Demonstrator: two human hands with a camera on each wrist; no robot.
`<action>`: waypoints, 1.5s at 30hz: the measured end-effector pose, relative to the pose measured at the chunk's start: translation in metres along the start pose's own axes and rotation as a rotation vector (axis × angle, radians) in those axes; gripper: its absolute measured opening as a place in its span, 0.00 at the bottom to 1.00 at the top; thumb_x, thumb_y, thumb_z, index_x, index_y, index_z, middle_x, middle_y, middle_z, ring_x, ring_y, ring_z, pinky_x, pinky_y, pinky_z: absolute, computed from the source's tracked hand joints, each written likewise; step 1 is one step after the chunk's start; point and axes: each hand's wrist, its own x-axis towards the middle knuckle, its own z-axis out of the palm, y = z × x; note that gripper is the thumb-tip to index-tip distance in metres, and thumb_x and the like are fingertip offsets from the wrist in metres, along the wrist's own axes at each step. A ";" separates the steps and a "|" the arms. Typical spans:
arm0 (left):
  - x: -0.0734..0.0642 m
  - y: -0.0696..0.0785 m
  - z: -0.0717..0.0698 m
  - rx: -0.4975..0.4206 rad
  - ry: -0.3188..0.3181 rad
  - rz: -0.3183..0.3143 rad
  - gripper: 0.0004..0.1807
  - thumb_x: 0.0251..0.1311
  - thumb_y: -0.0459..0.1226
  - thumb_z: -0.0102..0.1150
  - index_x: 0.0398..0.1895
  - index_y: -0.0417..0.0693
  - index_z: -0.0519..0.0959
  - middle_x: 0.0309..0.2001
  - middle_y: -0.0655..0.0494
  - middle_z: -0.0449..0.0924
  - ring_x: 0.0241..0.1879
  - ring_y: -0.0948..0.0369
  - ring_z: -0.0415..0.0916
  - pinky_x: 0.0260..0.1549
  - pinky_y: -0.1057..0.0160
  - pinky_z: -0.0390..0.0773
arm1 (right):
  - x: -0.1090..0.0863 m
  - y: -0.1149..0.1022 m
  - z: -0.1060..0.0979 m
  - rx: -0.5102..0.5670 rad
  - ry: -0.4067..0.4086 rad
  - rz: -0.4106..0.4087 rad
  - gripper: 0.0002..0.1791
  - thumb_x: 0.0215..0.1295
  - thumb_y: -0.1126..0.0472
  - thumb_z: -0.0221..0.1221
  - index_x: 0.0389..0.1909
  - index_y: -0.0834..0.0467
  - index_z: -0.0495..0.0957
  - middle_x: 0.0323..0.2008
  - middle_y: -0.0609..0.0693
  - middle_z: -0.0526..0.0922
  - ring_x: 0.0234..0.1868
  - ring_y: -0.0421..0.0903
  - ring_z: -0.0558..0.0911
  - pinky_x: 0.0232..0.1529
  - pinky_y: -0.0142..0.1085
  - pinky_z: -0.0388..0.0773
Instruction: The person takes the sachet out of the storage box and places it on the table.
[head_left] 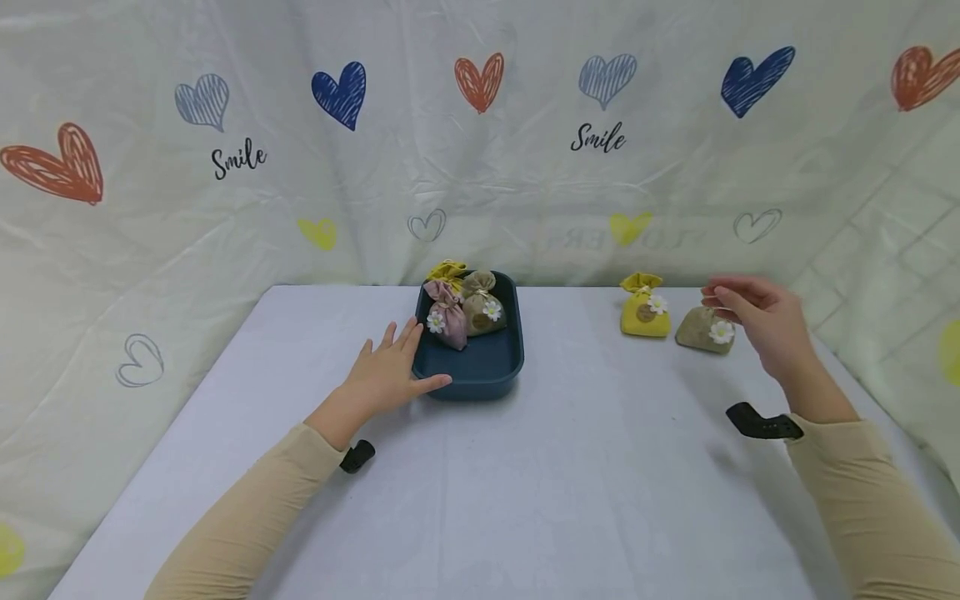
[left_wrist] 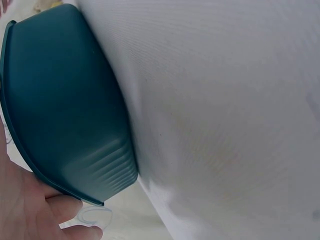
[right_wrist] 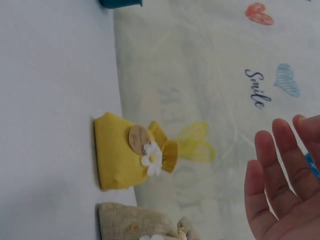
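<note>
My left hand (head_left: 384,373) lies with spread fingers against the left side of a dark teal basin (head_left: 472,388). In the left wrist view its fingers touch the basin's rim (left_wrist: 47,184). Inside the basin are a pink drawstring pouch (head_left: 452,327), a beige pouch (head_left: 480,317) and a yellow pouch (head_left: 447,270). My right hand (head_left: 772,329) hovers over another beige pouch (head_left: 696,330) on the table, partly hiding its top. The right wrist view shows that hand's fingers (right_wrist: 267,147) loosely extended, holding nothing, apart from the pouches. Beside it stands a yellow pouch (head_left: 636,325) with a white flower.
The white table (head_left: 480,492) runs back to a hanging cloth (head_left: 480,167) printed with hearts and "Smile". Both loose pouches stand close to the table's far edge, well to the right of the basin.
</note>
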 end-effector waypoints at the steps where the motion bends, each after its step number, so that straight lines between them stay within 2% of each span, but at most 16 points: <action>1: 0.000 0.000 0.000 0.001 -0.002 -0.001 0.60 0.63 0.73 0.50 0.84 0.44 0.44 0.83 0.47 0.40 0.80 0.42 0.36 0.72 0.32 0.44 | 0.000 0.000 0.003 -0.003 -0.012 -0.007 0.11 0.75 0.70 0.57 0.46 0.56 0.87 0.39 0.42 0.89 0.39 0.35 0.87 0.42 0.22 0.80; 12: 0.001 0.000 0.000 0.002 0.001 0.003 0.60 0.63 0.73 0.49 0.84 0.43 0.44 0.83 0.46 0.40 0.80 0.42 0.37 0.71 0.31 0.44 | -0.004 -0.002 0.033 -0.084 -0.042 -0.047 0.10 0.75 0.69 0.58 0.51 0.61 0.85 0.41 0.41 0.88 0.42 0.35 0.86 0.44 0.22 0.79; 19: 0.001 0.001 -0.001 0.004 -0.002 0.006 0.60 0.63 0.73 0.49 0.84 0.43 0.44 0.83 0.47 0.40 0.80 0.42 0.37 0.71 0.31 0.45 | -0.009 0.002 0.050 -0.027 -0.099 -0.113 0.10 0.74 0.71 0.58 0.50 0.65 0.84 0.42 0.45 0.88 0.42 0.38 0.87 0.43 0.24 0.80; 23: 0.002 0.000 0.000 0.002 -0.002 0.011 0.60 0.63 0.74 0.49 0.84 0.43 0.45 0.83 0.47 0.40 0.80 0.42 0.37 0.71 0.31 0.45 | -0.010 0.005 0.060 -0.028 -0.125 -0.137 0.09 0.74 0.71 0.58 0.49 0.65 0.85 0.41 0.46 0.88 0.41 0.38 0.87 0.44 0.24 0.80; 32: 0.005 -0.001 0.002 0.000 0.002 0.017 0.61 0.62 0.74 0.48 0.84 0.43 0.45 0.83 0.46 0.40 0.80 0.41 0.37 0.71 0.30 0.45 | -0.009 0.006 0.090 -0.113 -0.190 -0.122 0.10 0.75 0.68 0.58 0.49 0.59 0.86 0.44 0.45 0.87 0.44 0.38 0.86 0.46 0.26 0.81; 36: 0.005 0.000 0.001 -0.002 0.000 0.015 0.61 0.62 0.74 0.48 0.84 0.43 0.44 0.83 0.46 0.40 0.80 0.41 0.36 0.71 0.30 0.45 | -0.009 0.005 0.105 -0.174 -0.224 -0.127 0.09 0.75 0.67 0.59 0.50 0.61 0.85 0.44 0.44 0.88 0.44 0.38 0.86 0.46 0.27 0.81; 41: 0.004 -0.001 0.003 -0.002 0.000 0.009 0.61 0.63 0.74 0.48 0.84 0.43 0.44 0.83 0.46 0.40 0.80 0.42 0.37 0.71 0.31 0.45 | -0.009 0.004 0.128 -0.167 -0.269 -0.098 0.10 0.76 0.67 0.58 0.52 0.66 0.83 0.44 0.44 0.88 0.46 0.39 0.86 0.48 0.30 0.82; 45: 0.002 -0.001 0.003 0.001 0.003 0.008 0.61 0.63 0.74 0.48 0.84 0.42 0.44 0.83 0.46 0.39 0.80 0.41 0.37 0.71 0.30 0.45 | -0.011 0.005 0.146 -0.168 -0.306 -0.080 0.13 0.76 0.67 0.58 0.54 0.72 0.80 0.47 0.49 0.87 0.47 0.39 0.85 0.49 0.30 0.81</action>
